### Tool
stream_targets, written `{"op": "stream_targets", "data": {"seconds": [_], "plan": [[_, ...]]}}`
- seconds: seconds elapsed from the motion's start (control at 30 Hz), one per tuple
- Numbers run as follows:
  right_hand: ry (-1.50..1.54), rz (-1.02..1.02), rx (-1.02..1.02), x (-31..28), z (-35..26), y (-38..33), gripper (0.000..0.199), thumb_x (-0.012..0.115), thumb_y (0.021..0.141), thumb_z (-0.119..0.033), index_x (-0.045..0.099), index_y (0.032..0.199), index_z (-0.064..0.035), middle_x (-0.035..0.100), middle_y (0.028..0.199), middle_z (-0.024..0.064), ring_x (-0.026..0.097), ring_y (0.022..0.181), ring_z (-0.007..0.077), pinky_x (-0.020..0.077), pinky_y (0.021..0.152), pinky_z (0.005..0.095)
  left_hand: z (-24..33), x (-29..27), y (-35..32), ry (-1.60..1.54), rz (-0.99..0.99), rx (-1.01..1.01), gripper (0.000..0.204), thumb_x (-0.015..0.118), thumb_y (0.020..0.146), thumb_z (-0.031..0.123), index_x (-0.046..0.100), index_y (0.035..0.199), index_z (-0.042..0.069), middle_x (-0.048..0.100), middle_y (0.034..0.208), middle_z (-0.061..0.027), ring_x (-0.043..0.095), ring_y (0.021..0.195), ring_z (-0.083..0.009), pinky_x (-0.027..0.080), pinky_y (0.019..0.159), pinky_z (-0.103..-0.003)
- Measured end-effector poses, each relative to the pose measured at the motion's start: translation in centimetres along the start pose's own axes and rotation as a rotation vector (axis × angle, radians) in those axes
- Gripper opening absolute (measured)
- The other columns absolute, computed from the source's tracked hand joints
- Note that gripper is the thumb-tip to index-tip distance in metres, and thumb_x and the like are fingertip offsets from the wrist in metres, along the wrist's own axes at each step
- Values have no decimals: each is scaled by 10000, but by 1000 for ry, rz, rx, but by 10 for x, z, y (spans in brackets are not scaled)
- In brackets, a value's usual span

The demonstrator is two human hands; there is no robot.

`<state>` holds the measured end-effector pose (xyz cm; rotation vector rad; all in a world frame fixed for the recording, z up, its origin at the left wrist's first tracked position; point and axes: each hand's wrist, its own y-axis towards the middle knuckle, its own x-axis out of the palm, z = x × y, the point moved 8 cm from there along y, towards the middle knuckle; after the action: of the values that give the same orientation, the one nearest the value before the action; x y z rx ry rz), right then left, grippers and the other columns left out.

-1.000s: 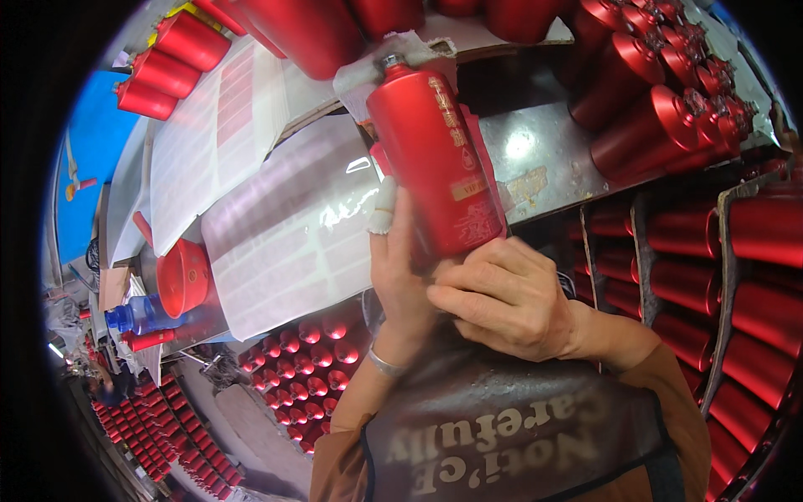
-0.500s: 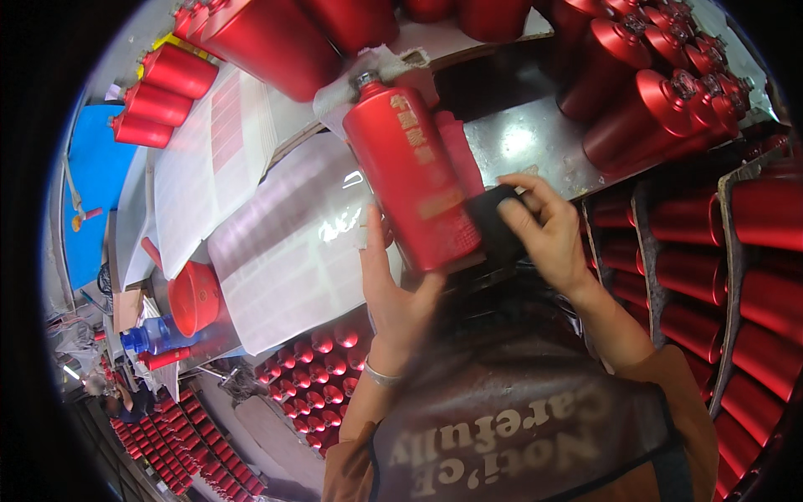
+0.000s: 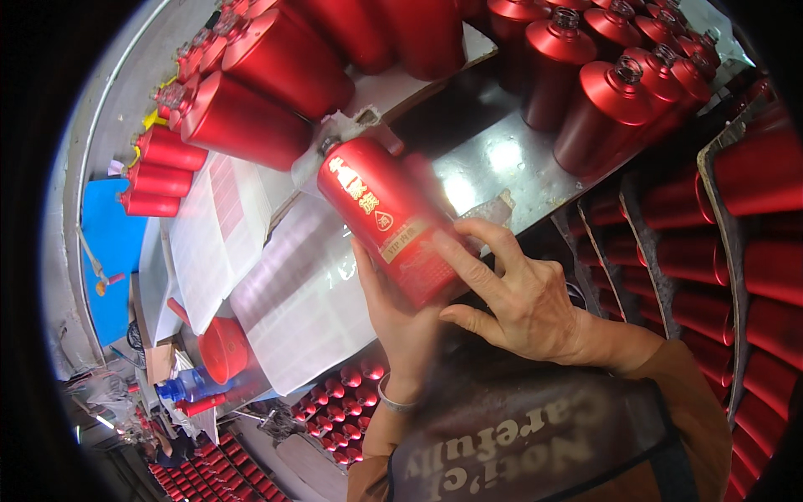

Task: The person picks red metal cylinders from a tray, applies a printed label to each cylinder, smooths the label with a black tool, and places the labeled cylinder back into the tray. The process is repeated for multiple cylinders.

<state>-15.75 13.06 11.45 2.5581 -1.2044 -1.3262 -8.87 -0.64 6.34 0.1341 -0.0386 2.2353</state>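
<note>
A matte red bottle (image 3: 381, 197) with gold lettering lies tilted in front of me, its neck up and to the left. My left hand (image 3: 395, 322) supports it from below at its base, thumb along the left side; some of those fingers are hidden. Over the lower right of the printed face reaches my right hand (image 3: 527, 301), fingers extended and thumb apart, the fingertips touching the bottle near a gold label strip. A pale, ragged cloth or padding (image 3: 368, 125) sits behind the bottle's neck.
Glossy white sheets (image 3: 301, 293) cover the bench to the left, beside a red dipper (image 3: 224, 351) and a blue plastic bottle (image 3: 188, 385). Red bottles (image 3: 602, 100) stand at the far right. Racked red bottles (image 3: 669, 289) line the near right. More red bottles (image 3: 247, 121) lie far left.
My right hand has let go of the black pad and moved onto the bottle's face. The bottle's printed face has turned more toward me, and the whole view has shifted.
</note>
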Motion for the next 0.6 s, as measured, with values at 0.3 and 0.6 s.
{"op": "stream_targets", "data": {"seconds": [0.3,0.6], "plan": [[327,11,115,6,29,6,862,799,795,-261,385,1518,-39,572,1288,209,634,1102,384,550,881,429,4,-2,0,188,25,61,850,782,868,460,407,1459,-23,563,1341,-101,581,1190,-186,475,1014,-333],[1354,-332,496,64,37,-6,476,682,921,-188,517,1298,51,645,1105,121,661,945,189,544,758,333,-12,-3,-4,192,-33,-108,972,719,834,669,425,1440,-32,538,1352,-133,560,1222,-230,451,1028,-367]]}}
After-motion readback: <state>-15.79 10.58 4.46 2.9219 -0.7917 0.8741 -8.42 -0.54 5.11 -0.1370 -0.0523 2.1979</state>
